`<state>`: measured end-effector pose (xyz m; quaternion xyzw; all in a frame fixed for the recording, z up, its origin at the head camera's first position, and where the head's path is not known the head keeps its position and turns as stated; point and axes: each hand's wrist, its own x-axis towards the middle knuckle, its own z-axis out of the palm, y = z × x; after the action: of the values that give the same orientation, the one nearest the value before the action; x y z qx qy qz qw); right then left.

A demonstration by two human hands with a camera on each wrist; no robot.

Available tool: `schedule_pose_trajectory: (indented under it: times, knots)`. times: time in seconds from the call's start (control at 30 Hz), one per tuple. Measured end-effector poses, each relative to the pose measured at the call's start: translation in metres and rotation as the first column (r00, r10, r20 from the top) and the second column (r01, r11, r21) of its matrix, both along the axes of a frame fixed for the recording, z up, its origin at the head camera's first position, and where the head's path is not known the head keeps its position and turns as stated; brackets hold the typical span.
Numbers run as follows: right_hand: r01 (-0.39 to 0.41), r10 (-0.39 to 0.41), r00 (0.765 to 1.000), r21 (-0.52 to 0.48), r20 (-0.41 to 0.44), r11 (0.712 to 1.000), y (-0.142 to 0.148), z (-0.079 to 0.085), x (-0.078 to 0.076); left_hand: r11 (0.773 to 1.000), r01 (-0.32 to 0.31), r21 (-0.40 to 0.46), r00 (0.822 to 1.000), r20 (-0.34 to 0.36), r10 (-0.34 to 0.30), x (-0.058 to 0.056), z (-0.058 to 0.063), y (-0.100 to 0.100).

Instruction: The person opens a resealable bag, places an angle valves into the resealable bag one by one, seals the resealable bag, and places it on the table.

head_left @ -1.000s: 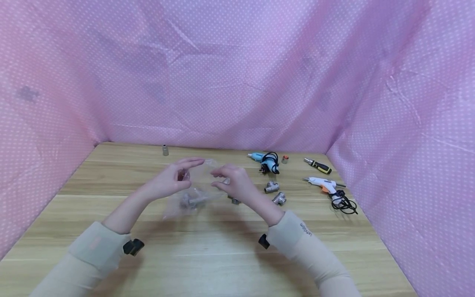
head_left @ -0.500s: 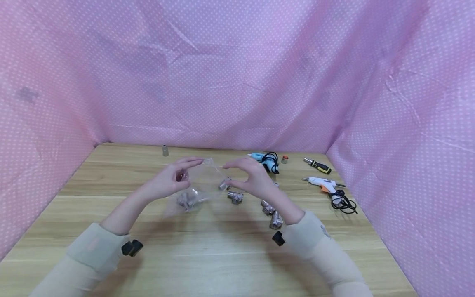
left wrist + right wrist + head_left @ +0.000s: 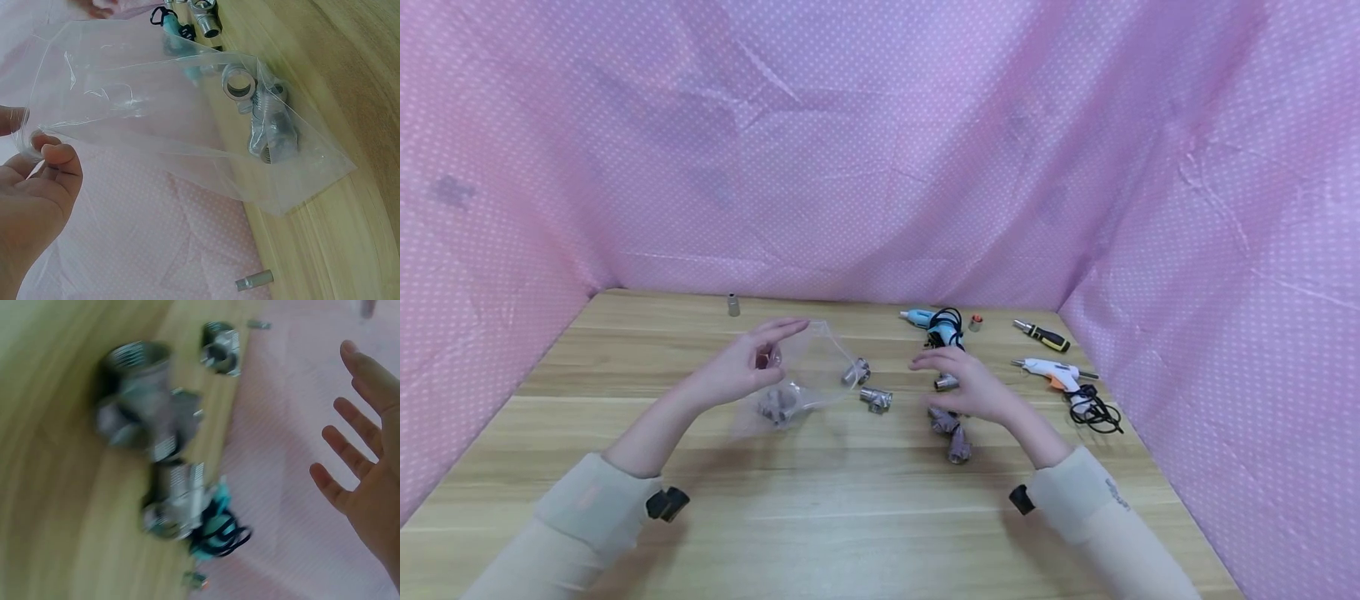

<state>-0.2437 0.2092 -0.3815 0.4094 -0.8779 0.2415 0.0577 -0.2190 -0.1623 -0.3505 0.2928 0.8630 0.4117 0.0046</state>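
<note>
My left hand (image 3: 733, 367) holds a clear plastic bag (image 3: 169, 106) up by its mouth, some fingers curled in at the rim. Metal tee-shaped pipe fittings (image 3: 269, 122) lie in the bag's low end, over the table. My right hand (image 3: 973, 387) hangs with spread fingers and nothing in it, just above some loose fittings. Two of these, a near fitting (image 3: 958, 447) and another fitting (image 3: 943, 420), lie close together below it; a third fitting (image 3: 946, 382) is partly hidden behind the fingers. Between the hands lie one fitting (image 3: 876, 399) and a second fitting (image 3: 857, 372), partly behind the bag's edge.
Toward the back of the wooden table (image 3: 850, 517) lie a blue glue gun (image 3: 943, 327) with a black cord, a small orange-topped metal piece (image 3: 976, 322) and a metal cylinder (image 3: 733, 305). A screwdriver (image 3: 1042, 335) and a white glue gun (image 3: 1060, 375) are at right. Pink cloth (image 3: 850, 167) surrounds the table.
My right hand has drawn away from the bag and moved right, over the loose fittings, which have shown up from behind it. My left hand keeps the bag in nearly the same place.
</note>
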Motion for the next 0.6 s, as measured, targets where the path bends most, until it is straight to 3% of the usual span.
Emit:
schedule_pose_trajectory:
  times: [0.23, 0.6]
  knots:
    - [0.010, -0.017, 0.998, 0.106, 0.066, 0.994, 0.027, -0.026, -0.002, 1.000, -0.012, 0.007, 1.000, 0.001, 0.012, -0.002, -0.003, -0.005]
    - [-0.128, 0.076, 0.973, 0.237, 0.218, 0.963, 0.043, -0.047, -0.018, 1.000, -0.002, 0.011, 1.000, -0.004, 0.002, -0.003, -0.004, -0.010]
